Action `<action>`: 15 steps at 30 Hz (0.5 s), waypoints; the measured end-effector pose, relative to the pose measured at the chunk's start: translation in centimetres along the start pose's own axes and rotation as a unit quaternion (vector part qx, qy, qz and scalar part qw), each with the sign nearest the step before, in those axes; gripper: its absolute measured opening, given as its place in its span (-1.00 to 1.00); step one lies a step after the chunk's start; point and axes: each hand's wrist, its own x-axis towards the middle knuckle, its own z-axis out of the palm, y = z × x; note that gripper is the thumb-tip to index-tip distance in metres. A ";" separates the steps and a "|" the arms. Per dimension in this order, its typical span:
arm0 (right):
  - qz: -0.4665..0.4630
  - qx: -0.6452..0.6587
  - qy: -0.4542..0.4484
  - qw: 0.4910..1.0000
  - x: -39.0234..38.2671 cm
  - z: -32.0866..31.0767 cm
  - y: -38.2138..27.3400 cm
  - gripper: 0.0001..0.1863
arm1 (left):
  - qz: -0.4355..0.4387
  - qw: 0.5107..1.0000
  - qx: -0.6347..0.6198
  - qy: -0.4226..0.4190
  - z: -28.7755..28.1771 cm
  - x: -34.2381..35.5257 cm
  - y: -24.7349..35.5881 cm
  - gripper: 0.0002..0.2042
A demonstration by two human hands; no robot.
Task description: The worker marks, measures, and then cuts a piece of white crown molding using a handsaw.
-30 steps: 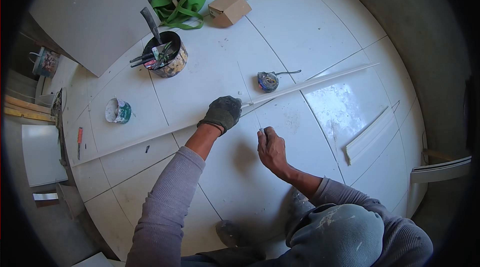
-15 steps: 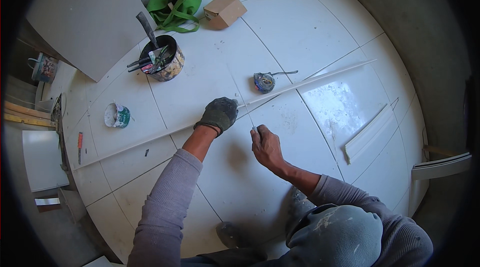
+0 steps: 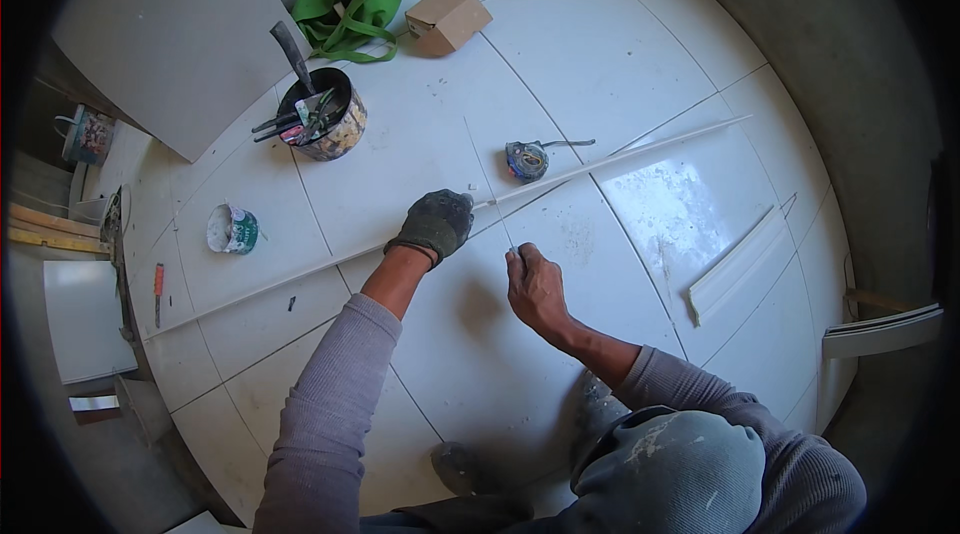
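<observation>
A long, narrow white trim strip runs across the tiled floor from lower left to upper right. My left hand, in a dark glove, is closed over it near its middle. My bare right hand is closed in a pinch on the near side of the strip. From its fingertips a long thin blade, seen almost edge-on, reches across the strip just right of the glove; its exact kind is too fine to make out. Beyond the strip lies a tape measure with a bit of tape out.
A bucket of tools, a small tub, a green bag and a cardboard box stand farther off. An orange-handled tool lies left. Short white moulding pieces lie right. A large panel rises back left.
My right hand and the thin blade have shifted slightly away from me and to the right across the strip. My left hand stays on the strip, nearly still.
</observation>
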 end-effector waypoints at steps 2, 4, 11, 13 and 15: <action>-0.023 0.006 -0.007 1.000 0.4 0.0 0.4 -0.71 | 0.001 1.000 0.001 -0.005 0.0 0.0 -0.1 -0.72; -0.028 0.003 -0.015 0.999 1.2 -0.4 0.2 -0.70 | 0.000 1.000 0.002 -0.011 0.1 0.0 -0.2 -0.73; 0.015 0.149 -0.034 0.988 1.3 0.8 1.4 -0.67 | 0.003 1.000 -0.001 0.002 0.0 0.1 0.2 -0.73; 0.014 0.147 -0.040 0.988 1.5 1.2 1.6 -0.68 | 0.009 1.000 -0.001 0.013 0.2 0.1 0.0 -0.73; 0.015 0.143 -0.047 0.988 1.3 1.1 0.9 -0.69 | 0.002 1.000 0.012 0.012 0.5 0.0 -0.3 -0.73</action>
